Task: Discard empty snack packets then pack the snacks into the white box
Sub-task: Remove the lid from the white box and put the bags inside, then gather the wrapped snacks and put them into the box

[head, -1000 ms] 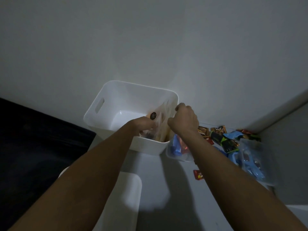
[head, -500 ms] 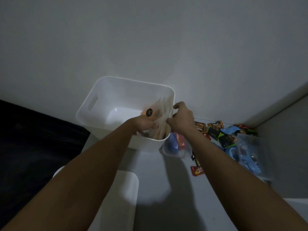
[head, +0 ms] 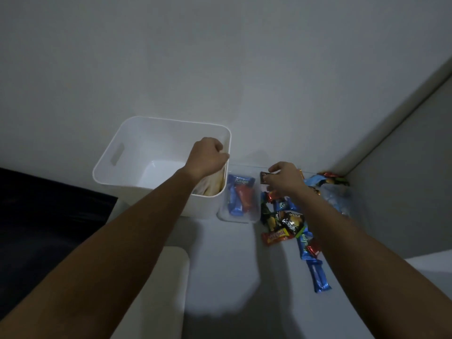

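Note:
The white box stands against the wall on the pale surface. Several pale snack packets stand upright inside along its right wall. My left hand reaches into the box with curled fingers, gripping the tops of those packets by the right rim. To the right, my right hand hovers over the loose snack pile and pinches a small dark brown packet between thumb and fingers.
A small clear tub with blue and red bars sits just right of the box. A crumpled clear bag lies in the corner. Blue bars trail toward me. A white lid lies near me; a dark surface is at the left.
My right hand left the box's right rim and moved right to the snack pile, taking hold of a dark brown packet. My left hand shifted further along the box's right wall.

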`<state>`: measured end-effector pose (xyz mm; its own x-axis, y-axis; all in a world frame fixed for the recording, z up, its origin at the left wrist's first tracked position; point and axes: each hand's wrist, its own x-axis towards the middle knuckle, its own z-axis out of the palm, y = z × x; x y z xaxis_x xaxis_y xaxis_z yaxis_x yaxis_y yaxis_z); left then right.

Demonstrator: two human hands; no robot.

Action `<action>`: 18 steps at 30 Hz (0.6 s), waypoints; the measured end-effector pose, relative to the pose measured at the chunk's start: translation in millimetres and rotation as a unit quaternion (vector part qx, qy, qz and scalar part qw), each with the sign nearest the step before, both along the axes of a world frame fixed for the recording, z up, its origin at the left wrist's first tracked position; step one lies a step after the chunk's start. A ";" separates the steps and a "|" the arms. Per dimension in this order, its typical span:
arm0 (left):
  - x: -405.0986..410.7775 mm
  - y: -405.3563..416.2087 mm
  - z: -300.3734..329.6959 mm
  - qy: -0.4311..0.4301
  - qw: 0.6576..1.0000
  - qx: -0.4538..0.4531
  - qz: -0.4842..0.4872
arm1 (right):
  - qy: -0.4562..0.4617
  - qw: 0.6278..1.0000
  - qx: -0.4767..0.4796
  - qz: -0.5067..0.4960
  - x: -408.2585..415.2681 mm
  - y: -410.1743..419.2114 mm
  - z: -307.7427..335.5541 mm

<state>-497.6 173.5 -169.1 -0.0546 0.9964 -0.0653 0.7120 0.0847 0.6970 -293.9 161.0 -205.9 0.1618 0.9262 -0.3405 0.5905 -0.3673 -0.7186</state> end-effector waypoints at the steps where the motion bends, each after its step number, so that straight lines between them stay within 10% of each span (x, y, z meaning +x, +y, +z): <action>1: 10.9 -3.4 3.4 0.000 1.000 0.019 -0.005 | -0.006 1.000 -0.003 -0.007 10.3 -3.2 -2.0; 7: 85.8 -18.3 1.1 -0.022 0.996 0.048 -0.068 | -0.110 0.993 -0.024 -0.047 87.2 -23.1 -16.5; 18: 223.6 -47.3 -78.4 -0.047 0.963 -0.167 -0.207 | -0.158 0.969 -0.128 -0.144 188.8 -68.8 -61.9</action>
<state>-274.0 126.2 -247.5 0.3641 0.8542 -0.3711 0.6687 0.0376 0.7426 -105.0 92.2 -267.8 0.5348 0.7189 -0.4439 0.6118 -0.6919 -0.3834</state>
